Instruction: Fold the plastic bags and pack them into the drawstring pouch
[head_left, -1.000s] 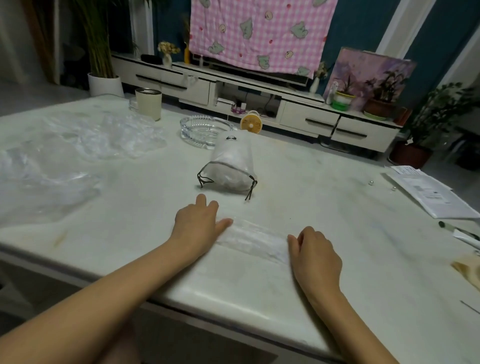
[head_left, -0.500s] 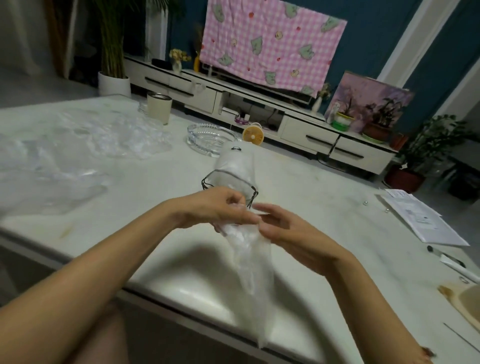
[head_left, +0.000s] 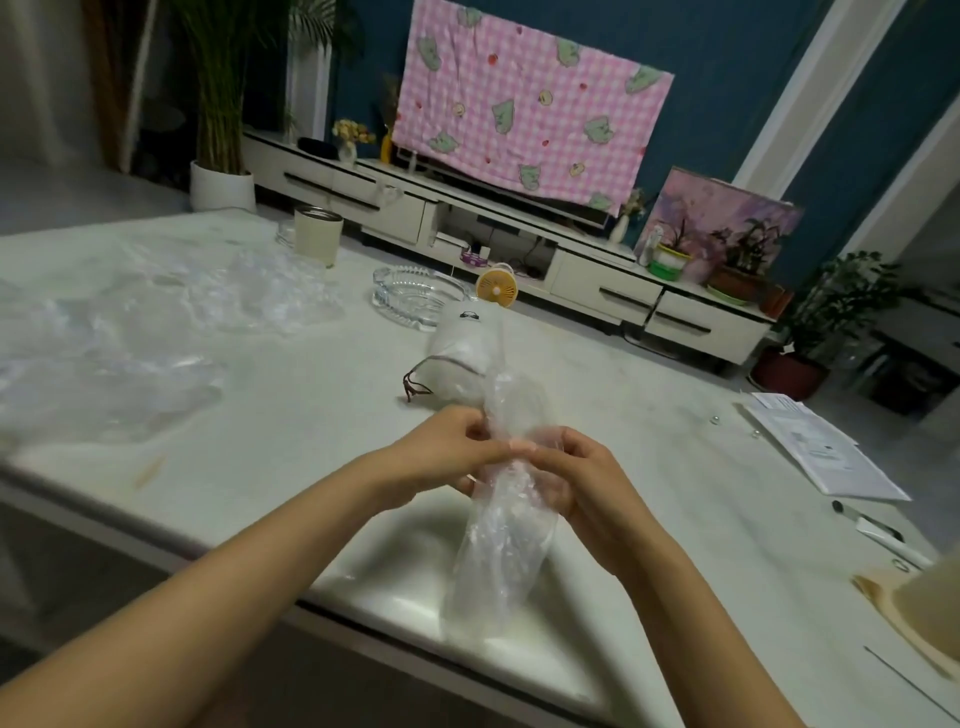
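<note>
Clear plastic, a long crumpled bag (head_left: 498, 545), hangs between both hands above the near edge of the white table (head_left: 311, 441). The left hand (head_left: 441, 457) pinches its upper part with curled fingers. The right hand (head_left: 582, 483) grips it just beside, fingers curled round the film. Behind the hands the white drawstring pouch (head_left: 462, 358) lies on its side on the table. More loose bags (head_left: 156, 332) lie spread at the left, well apart. A glass ashtray (head_left: 415, 299) sits beyond the pouch.
</note>
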